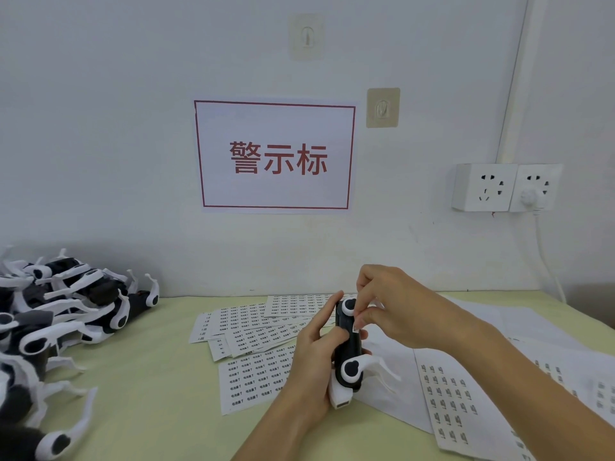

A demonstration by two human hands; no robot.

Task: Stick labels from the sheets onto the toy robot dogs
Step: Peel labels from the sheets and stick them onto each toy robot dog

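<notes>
Red-bordered wall sign (275, 157) at 12 o'clock reads 警示标. My left hand (312, 371) grips black-and-white plastic toy dog (348, 352); my right hand (396, 309) fingertips pinch small white printed label (356, 328) against it.

I counted two hands (309, 361), one held toy dog (347, 347), one dog pile (60, 321), two wall hooks (382, 107), two sockets (481, 187), one sign (275, 156).
</notes>
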